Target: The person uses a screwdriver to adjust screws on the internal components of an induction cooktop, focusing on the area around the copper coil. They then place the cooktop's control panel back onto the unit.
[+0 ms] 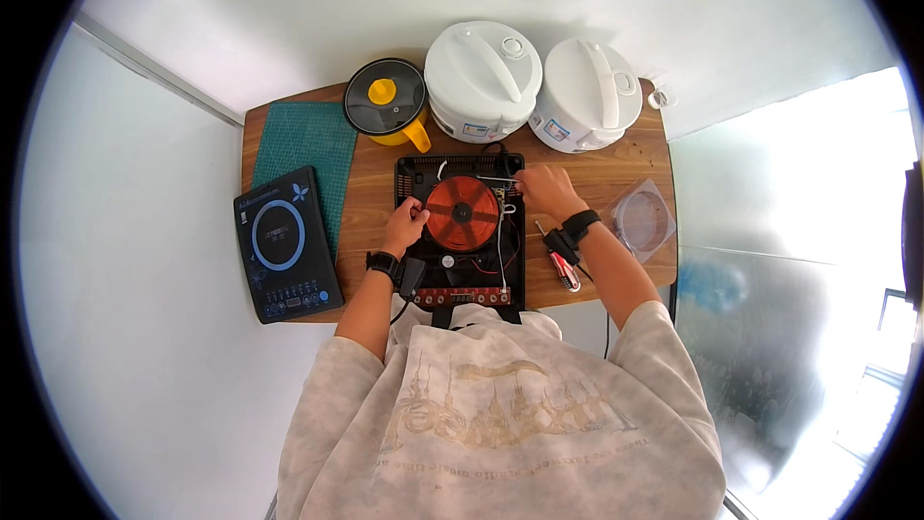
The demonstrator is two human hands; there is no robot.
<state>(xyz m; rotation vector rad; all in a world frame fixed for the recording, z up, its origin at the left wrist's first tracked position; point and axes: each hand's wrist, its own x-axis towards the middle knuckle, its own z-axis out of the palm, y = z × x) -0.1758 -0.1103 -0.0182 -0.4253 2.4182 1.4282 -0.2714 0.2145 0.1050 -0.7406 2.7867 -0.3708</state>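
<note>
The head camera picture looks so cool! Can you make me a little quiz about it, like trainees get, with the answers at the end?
1. True or false: the yellow-handled pot stands left of the white cookers.
2. Which of the person's hands holds the thin tool?
3. Where is the round reddish coil?
a) on the green mat
b) inside the open black casing
c) on top of a white cooker

Key:
1. True.
2. The right hand.
3. b.

Your wood-grain desk [371, 183] carries two white rice cookers [486, 87] [589, 101], a yellow pot [385, 101], green cutting mat [303, 146] and opened induction cooker [462, 215].
</note>
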